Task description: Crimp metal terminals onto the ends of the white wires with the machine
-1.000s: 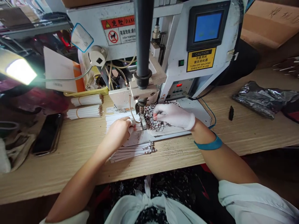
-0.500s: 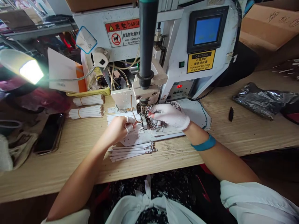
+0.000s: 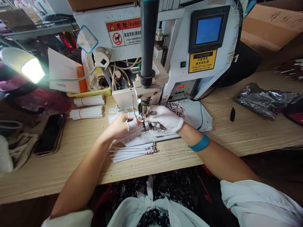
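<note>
A white-gloved right hand, my right hand (image 3: 163, 118), pinches at a brown-and-white patterned strip (image 3: 175, 109) close to the press head (image 3: 145, 105) of a white bench machine (image 3: 184, 47). My left hand (image 3: 118, 125), with white finger cots, holds a white strip (image 3: 115, 118) at the same spot. The fingertips of both hands nearly meet under the press head, hiding the exact contact point. A loose stack of white strips (image 3: 132, 152) lies just below my left wrist, on a pale work plate (image 3: 197, 115).
Two banded bundles of white strips (image 3: 89, 101) lie left of the machine. A phone (image 3: 50, 133) and a bright lamp (image 3: 32, 70) are further left. A black plastic bag (image 3: 266, 101), a small black object (image 3: 233, 114) and a cardboard box (image 3: 267, 28) are on the right.
My hands have moved closer together under the press head. The right hand has shifted left, and the left hand has moved up and right, away from the stack of strips.
</note>
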`<state>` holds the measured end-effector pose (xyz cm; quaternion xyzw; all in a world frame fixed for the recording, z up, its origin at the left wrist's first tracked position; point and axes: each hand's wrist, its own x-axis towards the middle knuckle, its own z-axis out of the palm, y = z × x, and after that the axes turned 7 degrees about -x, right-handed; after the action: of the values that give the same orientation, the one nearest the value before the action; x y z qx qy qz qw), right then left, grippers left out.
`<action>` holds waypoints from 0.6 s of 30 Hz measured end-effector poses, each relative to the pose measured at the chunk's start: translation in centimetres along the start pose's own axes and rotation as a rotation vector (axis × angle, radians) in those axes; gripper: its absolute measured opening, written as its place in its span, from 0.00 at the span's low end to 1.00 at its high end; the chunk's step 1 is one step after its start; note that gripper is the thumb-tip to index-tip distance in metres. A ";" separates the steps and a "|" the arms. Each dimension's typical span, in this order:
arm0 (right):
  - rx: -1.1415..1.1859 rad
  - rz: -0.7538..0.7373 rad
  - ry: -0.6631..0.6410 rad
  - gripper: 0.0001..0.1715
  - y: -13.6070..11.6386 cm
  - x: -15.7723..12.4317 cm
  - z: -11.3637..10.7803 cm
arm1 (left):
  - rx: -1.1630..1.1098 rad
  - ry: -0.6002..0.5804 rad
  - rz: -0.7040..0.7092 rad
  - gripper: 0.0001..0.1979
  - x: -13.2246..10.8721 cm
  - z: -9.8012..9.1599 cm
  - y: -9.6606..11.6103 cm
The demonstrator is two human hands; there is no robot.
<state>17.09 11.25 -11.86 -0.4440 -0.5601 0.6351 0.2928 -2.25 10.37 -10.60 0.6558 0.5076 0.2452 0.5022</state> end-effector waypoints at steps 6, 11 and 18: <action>-0.026 0.023 0.014 0.08 0.0 0.1 0.2 | -0.075 -0.010 -0.016 0.10 0.2 0.4 0.2; -0.043 0.024 0.018 0.08 0.0 0.1 0.1 | -0.074 0.001 -0.005 0.10 0.3 0.3 -0.2; -0.002 0.013 0.006 0.09 0.3 0.2 -0.1 | -0.068 0.029 -0.046 0.12 0.4 0.4 -0.3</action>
<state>17.11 11.37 -12.18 -0.4499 -0.5571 0.6349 0.2899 -1.89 10.56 -11.04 0.6231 0.5211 0.2599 0.5222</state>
